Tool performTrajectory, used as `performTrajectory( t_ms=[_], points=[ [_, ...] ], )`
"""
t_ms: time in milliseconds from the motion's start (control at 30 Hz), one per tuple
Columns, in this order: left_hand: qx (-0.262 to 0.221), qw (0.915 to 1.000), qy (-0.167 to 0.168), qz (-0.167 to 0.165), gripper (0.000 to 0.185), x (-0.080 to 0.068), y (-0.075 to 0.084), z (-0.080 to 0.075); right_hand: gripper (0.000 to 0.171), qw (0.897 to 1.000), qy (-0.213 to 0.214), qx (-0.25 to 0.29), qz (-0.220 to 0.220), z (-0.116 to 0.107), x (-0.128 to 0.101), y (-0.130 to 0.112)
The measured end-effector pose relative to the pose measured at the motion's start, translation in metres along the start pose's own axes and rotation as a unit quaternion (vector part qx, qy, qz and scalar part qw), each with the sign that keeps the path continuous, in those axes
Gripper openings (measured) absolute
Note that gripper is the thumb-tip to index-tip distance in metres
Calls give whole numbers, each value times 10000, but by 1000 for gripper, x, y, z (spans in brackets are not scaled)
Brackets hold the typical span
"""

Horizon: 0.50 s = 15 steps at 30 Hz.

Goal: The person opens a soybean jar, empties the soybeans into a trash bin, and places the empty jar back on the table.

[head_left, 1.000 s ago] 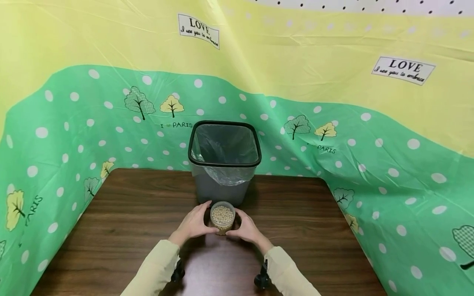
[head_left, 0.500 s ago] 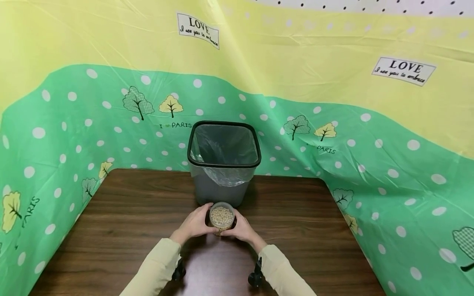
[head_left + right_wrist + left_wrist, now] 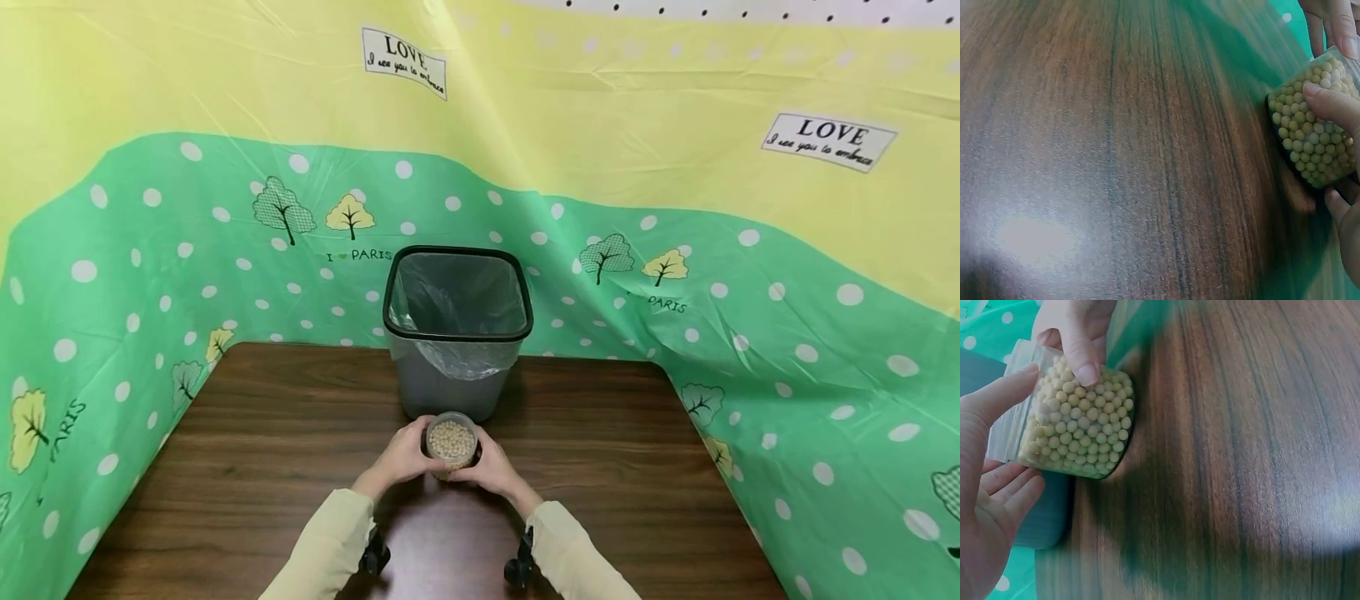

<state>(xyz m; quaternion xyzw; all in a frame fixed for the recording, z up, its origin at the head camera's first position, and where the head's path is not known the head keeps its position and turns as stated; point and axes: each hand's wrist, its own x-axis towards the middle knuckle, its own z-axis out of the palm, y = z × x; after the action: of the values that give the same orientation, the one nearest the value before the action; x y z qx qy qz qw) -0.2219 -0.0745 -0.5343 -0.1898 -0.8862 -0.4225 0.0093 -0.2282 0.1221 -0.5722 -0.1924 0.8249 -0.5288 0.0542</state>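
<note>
A clear plastic jar of soybeans sits in front of the bin, between my two hands. My left hand holds its left side, thumb toward me. In the left wrist view that thumb lies on the jar's clear upper part, with the other fingers around the far side. My right hand grips the jar from the right. The right wrist view has this hand's thumb pressed on the side of the jar, over the pale yellow beans, and a finger near the base.
A grey bin with a black rim and clear liner stands right behind the jar on the brown wood-grain table. Green and yellow printed cloth encloses the table at the back and sides. Dark straps circle both wrists.
My right hand has shifted slightly left, its thumb now close to the left thumb on the jar's near side. The jar and bin stay nearly in place; the view shifts a little.
</note>
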Motion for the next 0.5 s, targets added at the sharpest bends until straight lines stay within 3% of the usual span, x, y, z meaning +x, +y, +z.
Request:
performTrajectory(
  t_ms=[267,500],
  points=[
    [-174,9996,-4,-199,78,-4,8,-9,88,9989,-38,-300,-353,-3,-1,-9],
    [-289,9996,-51,-25,75,-1,21,-24,86,9936,128,-786,-801,-14,-3,-28]
  ],
)
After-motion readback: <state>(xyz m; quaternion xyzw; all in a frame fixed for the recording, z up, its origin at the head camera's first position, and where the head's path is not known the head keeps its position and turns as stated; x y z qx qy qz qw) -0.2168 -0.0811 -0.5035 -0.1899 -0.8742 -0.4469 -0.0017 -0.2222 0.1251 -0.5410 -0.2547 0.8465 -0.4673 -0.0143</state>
